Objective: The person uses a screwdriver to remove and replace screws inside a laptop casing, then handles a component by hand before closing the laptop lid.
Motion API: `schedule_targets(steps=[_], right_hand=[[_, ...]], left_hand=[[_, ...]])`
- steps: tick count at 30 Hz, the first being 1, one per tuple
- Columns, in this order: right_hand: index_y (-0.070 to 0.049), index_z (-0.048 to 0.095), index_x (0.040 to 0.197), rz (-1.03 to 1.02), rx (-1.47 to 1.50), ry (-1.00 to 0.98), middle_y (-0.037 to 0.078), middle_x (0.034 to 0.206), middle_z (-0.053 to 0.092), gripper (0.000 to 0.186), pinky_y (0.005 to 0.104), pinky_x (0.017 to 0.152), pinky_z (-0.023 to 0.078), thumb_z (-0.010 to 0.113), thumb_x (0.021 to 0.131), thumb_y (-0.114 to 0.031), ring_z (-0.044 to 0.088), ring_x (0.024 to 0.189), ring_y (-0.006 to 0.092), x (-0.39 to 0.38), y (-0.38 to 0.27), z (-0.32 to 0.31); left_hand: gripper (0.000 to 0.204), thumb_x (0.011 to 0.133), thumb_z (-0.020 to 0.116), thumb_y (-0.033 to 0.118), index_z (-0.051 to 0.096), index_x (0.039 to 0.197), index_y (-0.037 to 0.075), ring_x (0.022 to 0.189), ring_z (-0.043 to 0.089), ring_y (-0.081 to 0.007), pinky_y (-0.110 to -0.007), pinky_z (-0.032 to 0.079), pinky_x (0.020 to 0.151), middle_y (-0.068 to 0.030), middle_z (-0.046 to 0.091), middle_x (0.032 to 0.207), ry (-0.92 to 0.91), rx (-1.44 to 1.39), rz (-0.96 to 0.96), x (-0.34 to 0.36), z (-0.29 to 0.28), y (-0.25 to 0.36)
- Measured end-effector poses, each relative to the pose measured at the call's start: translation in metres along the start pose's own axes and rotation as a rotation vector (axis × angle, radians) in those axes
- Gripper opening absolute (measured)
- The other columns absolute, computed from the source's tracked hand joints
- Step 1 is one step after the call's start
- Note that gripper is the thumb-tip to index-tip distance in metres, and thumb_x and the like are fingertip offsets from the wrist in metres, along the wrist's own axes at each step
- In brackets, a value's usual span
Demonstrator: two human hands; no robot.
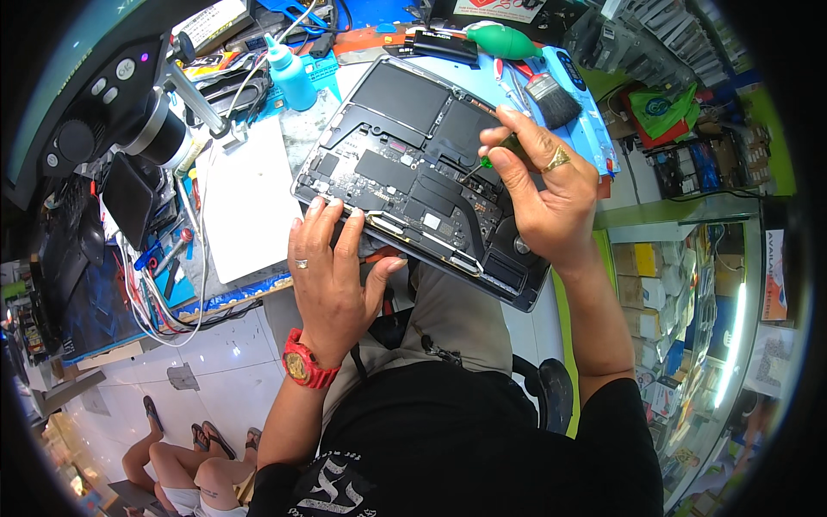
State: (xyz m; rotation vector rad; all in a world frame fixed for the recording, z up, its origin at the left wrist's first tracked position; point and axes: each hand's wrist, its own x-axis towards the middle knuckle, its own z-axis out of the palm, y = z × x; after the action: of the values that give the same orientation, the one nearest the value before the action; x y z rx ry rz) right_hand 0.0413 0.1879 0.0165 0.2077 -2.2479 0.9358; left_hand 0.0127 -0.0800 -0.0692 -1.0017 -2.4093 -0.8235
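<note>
An opened laptop base [388, 171] lies tilted across the bench's front edge, its batteries, circuit board and fan exposed. My right hand [551, 194] pinches a small screwdriver [486, 162] with a green part near its shaft. The shaft slants down to the circuit board near the laptop's middle; whether its tip sits in a screw is too small to tell. Most of the screwdriver's handle is hidden by my fingers. My left hand [334, 280] has its fingers spread, with the fingertips resting on the laptop's near left edge. It grips nothing.
Left of the laptop lie a white sheet [245, 202] and a blue squeeze bottle [291, 76]. A brush [551, 99] and green air blower [504, 41] are behind it. A microscope [155, 125] stands at left. A glass cabinet [689, 327] is at right; a person's legs [185, 470] show lower left.
</note>
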Motion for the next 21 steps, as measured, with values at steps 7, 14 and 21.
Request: schedule_targets(steps=[7,14,21], right_hand=[[0.003,0.07,0.135,0.047,0.029,-0.044,0.013,0.103,0.078,0.035,0.03,0.084,0.06,0.073,0.1,0.004,0.073,0.091,0.0161,-0.0017,-0.0004,-0.0002],[0.003,0.071,0.133,0.061,-0.003,-0.046,0.012,0.102,0.078,0.034,0.0293,0.083,0.06,0.074,0.099,0.005,0.072,0.09,0.0151,-0.002,0.0016,-0.0005],[0.002,0.072,0.132,0.073,0.048,-0.019,0.013,0.104,0.079,0.034,0.0297,0.082,0.06,0.076,0.098,0.004,0.074,0.09,0.016,-0.0027,0.0022,0.0013]], left_hand=[[0.068,0.099,0.072,0.053,0.061,0.143,0.003,0.145,0.05,-0.0403,-0.061,0.034,0.123,-0.0199,0.057,0.148,0.007,0.038,-0.004,0.0001,0.0016,-0.0001],[0.068,0.098,0.073,0.053,0.061,0.143,0.002,0.145,0.05,-0.0405,-0.062,0.034,0.123,-0.0202,0.056,0.148,0.008,0.031,-0.003,0.0003,0.0015,-0.0003],[0.067,0.098,0.073,0.052,0.061,0.142,0.003,0.145,0.05,-0.0404,-0.061,0.034,0.123,-0.0201,0.056,0.149,0.005,0.029,-0.004,0.0002,0.0005,-0.0002]])
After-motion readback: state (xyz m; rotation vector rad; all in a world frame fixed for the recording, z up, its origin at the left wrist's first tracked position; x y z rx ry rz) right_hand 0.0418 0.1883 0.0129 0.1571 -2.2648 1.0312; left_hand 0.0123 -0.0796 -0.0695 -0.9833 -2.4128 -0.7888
